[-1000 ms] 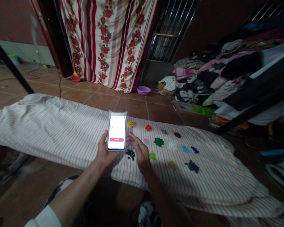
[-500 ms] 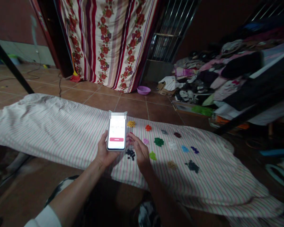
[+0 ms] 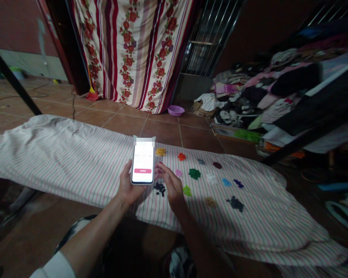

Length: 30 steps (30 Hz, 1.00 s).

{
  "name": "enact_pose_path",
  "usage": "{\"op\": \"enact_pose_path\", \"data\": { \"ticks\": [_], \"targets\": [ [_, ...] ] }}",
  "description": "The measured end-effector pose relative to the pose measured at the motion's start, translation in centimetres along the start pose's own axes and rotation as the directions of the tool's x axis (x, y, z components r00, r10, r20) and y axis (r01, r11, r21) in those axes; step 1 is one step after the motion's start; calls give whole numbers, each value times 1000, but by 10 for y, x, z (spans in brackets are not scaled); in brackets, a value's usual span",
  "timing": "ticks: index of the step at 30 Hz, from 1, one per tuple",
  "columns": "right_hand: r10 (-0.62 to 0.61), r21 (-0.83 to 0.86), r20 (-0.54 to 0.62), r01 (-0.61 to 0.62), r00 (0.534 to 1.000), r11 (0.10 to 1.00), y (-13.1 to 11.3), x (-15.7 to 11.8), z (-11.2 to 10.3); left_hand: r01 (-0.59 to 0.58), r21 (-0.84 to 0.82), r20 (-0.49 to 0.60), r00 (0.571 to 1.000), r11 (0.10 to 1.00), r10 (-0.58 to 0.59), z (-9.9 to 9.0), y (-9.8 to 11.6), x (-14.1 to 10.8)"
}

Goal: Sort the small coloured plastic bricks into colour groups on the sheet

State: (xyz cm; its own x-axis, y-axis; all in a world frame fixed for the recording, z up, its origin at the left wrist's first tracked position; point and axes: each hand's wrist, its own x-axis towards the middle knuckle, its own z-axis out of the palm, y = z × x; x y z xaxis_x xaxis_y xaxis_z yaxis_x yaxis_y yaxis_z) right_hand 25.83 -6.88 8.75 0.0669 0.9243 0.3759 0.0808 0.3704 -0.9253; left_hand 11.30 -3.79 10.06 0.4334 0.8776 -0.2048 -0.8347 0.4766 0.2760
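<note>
My left hand (image 3: 130, 188) is wrapped round a smartphone (image 3: 143, 164), tilted up with its bright screen facing me. Timer-like digits and a red button show on it. Beside the phone's right edge is my right hand (image 3: 174, 189), fingers loosely extended and holding nothing I can see; whether they touch the phone I cannot tell. Small pieces sorted by colour lie around it on a striped cloth (image 3: 84, 154): a black pile (image 3: 160, 189), a lime pile (image 3: 187, 190), a pink pile (image 3: 178, 172), a green pile (image 3: 194, 173) and a yellow pile (image 3: 161, 151).
Farther right are a white pile (image 3: 211, 178), a light blue pile (image 3: 226, 182), a purple pile (image 3: 239, 183), a tan pile (image 3: 211, 202) and a dark grey pile (image 3: 236, 203). Beyond the cloth stand a purple basin (image 3: 176, 111) and a heap of clothes (image 3: 249, 88).
The digits on the phone's screen have changed. Both hands, the phone and the coloured piles stay where they were.
</note>
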Motion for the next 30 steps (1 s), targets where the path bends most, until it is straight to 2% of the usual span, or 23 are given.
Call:
{"op": "enact_pose_path", "data": {
  "ticks": [8,30],
  "targets": [
    [-15,-13,8,15,1000,1000,7,1,-2,1,4,0,1000,1000,-1,-3,-1,1],
    [-18,-3,-1,18,1000,1000,7,0,-1,14,-29,21,1000,999,-13,-4,0,1]
  ]
}}
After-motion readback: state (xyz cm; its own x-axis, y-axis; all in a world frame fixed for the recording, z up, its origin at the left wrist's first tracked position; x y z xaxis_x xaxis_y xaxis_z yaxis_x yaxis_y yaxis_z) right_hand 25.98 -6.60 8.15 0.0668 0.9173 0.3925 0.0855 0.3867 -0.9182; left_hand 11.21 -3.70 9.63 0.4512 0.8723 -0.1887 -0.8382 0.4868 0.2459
